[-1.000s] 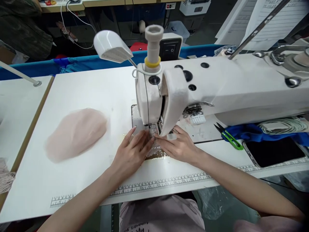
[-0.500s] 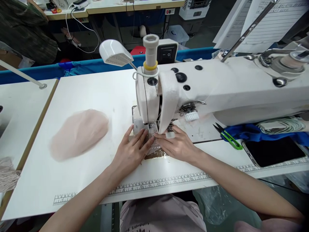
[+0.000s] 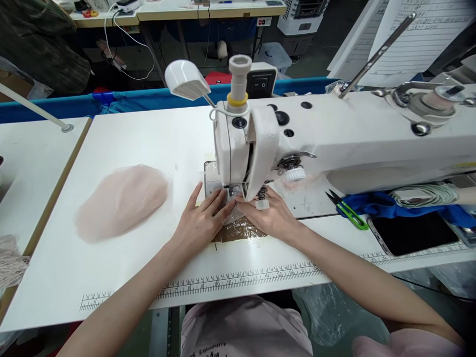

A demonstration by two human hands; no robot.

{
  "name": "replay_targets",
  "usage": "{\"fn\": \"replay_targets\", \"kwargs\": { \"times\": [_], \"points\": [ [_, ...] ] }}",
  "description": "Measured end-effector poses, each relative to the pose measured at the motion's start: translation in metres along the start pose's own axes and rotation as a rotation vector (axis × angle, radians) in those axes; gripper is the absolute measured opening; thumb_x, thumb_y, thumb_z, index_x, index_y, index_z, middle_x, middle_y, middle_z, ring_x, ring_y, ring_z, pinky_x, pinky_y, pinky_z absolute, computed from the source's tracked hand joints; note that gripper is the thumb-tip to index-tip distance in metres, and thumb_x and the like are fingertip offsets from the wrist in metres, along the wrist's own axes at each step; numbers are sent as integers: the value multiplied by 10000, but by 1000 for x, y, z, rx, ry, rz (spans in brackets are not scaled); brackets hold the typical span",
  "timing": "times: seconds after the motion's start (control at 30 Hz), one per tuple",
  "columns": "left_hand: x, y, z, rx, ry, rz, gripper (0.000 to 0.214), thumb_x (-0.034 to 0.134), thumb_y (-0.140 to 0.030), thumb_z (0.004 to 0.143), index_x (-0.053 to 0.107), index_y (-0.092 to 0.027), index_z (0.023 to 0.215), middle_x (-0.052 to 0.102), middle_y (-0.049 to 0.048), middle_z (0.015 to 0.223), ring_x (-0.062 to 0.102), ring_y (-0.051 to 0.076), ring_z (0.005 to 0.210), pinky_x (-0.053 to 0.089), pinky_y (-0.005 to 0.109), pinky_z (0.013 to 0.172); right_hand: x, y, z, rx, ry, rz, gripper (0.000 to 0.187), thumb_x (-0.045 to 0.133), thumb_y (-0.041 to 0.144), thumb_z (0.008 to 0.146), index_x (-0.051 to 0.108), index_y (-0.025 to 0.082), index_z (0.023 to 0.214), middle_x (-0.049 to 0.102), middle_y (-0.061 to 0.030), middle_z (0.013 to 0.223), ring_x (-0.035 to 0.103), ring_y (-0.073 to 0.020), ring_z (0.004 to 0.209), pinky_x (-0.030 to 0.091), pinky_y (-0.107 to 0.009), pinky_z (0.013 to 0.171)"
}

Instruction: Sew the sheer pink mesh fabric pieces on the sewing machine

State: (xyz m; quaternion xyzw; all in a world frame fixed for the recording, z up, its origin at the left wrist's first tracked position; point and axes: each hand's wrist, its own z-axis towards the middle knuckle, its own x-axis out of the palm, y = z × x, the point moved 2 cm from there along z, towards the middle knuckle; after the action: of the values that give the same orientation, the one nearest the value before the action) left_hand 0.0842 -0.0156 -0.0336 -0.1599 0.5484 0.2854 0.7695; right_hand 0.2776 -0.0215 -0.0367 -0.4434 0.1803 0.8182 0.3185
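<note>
My left hand [image 3: 203, 220] lies flat on the table with its fingers stretched toward the presser foot [image 3: 234, 191] of the white sewing machine [image 3: 334, 139]. My right hand [image 3: 269, 215] rests opposite it, fingers together, pressing down beside the needle. Between both sets of fingertips sits a small piece of sheer pale fabric [image 3: 235, 214], partly hidden by my fingers. A patch of shiny clear tape [image 3: 241, 231] covers the table just in front of the hands.
A heap of pale pink sheer fabric [image 3: 122, 201] lies on the white table [image 3: 111, 277] to the left. Green thread snips [image 3: 349, 210], blue cloth [image 3: 375, 203] and a black phone [image 3: 412, 235] lie to the right. A small lamp [image 3: 186, 79] hangs over the needle area.
Both hands have slid a little farther toward the presser foot with the small fabric piece, uncovering more of the taped patch. The view has shifted slightly.
</note>
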Motion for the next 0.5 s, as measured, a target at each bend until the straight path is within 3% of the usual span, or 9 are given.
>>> {"fn": "replay_targets", "kwargs": {
  "times": [0.3, 0.5],
  "points": [
    [-2, 1, -4, 42, -72, -52, 333, 483, -106, 928, 591, -182, 1233, 667, 67, 1219, 632, 198, 1127, 275, 511, 1161, 0, 0, -3, -57, -26, -45, 175, 552, 81, 899, 684, 194, 920, 754, -12, 907, 661, -150, 815, 512, -389, 912],
    [-1, 1, -4, 31, -89, -107, 345, 467, -110, 926, 595, -173, 1240, 677, 83, 1196, 652, 212, 1093, 252, 553, 1171, 0, 1, -4, -90, -67, -71, 182, 546, 67, 903, 687, 178, 933, 754, -15, 934, 667, -145, 825, 515, -379, 906]
  ]
}}
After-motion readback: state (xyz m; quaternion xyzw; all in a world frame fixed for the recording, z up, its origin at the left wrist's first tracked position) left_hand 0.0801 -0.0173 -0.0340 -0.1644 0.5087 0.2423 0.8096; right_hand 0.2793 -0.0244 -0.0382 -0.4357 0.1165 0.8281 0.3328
